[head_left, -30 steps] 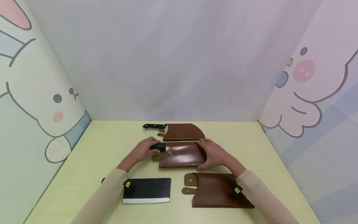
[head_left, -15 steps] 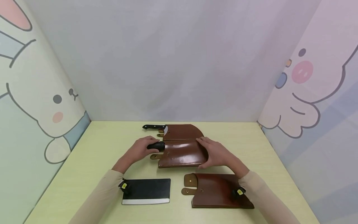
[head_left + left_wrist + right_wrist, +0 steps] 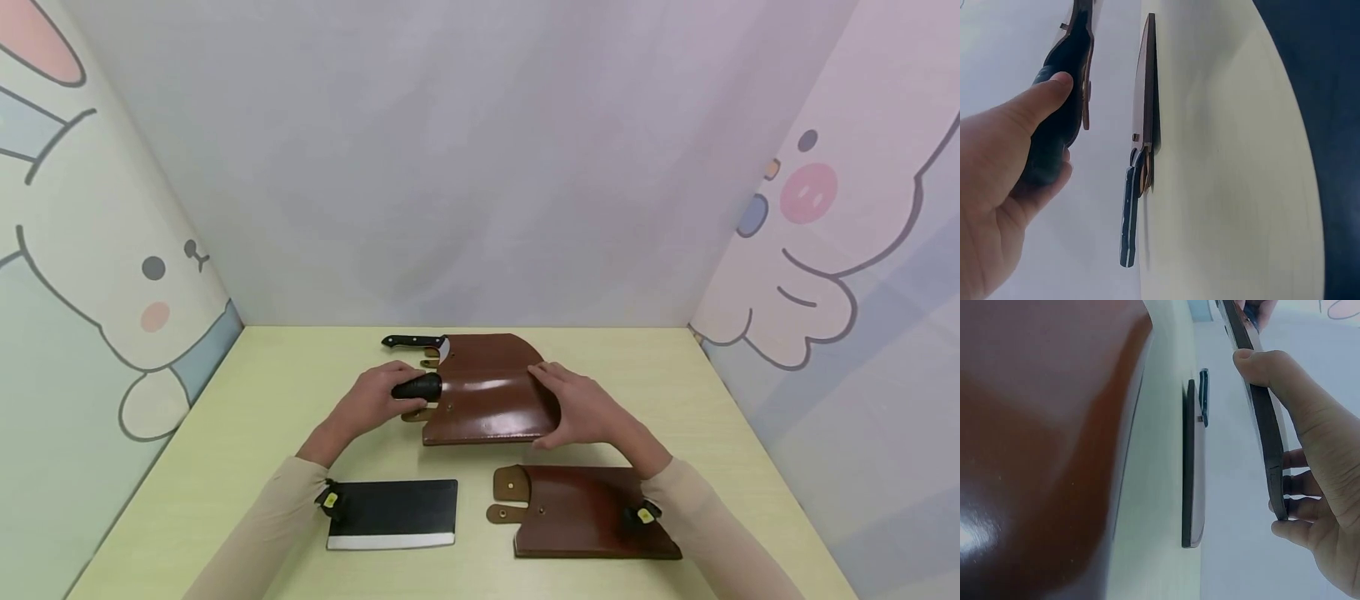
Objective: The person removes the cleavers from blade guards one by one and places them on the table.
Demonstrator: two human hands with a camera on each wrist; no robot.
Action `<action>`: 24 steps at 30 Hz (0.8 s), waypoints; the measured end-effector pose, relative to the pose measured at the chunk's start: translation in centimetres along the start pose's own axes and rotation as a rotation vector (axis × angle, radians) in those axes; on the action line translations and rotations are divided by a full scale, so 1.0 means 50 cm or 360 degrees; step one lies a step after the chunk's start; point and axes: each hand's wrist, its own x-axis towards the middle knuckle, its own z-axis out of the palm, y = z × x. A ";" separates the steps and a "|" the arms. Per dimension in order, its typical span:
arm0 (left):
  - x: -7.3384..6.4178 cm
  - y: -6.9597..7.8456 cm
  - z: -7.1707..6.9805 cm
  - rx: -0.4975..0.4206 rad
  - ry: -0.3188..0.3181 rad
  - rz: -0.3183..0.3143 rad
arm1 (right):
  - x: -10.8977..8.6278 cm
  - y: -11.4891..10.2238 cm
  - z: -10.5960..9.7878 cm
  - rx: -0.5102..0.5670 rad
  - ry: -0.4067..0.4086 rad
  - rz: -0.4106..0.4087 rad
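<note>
My left hand (image 3: 372,400) grips the black handle (image 3: 420,387) of a knife whose blade is hidden in a brown leather sheath (image 3: 491,408). In the left wrist view the thumb lies along that handle (image 3: 1050,137). My right hand (image 3: 585,408) holds the sheath's right end, thumb on the near edge and fingers at the far edge in the head view. Both wrist views show the sheath (image 3: 1266,425) raised off the table. A snap strap (image 3: 417,415) sticks out beside the handle.
Behind lies a second sheath (image 3: 487,348) with a black-handled knife (image 3: 412,341) in it. At the front left is a cleaver (image 3: 393,508) with a dark blade, its handle hidden by my left arm. A third brown sheath (image 3: 577,508) lies front right, partly under my right arm.
Both hands have lifted the sheathed knife off the table, and it now overlaps the rear sheath in the head view. The cleaver and the other sheaths have stayed put.
</note>
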 end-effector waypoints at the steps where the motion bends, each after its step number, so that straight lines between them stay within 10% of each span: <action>1: 0.000 0.002 0.000 0.0010 0.0004 0.0001 | 0.000 0.000 0.000 0.0005 0.0006 0.0000; 24: -0.002 0.001 0.000 0.0015 0.0050 0.0061 | -0.017 0.007 0.011 0.0059 0.0007 -0.0001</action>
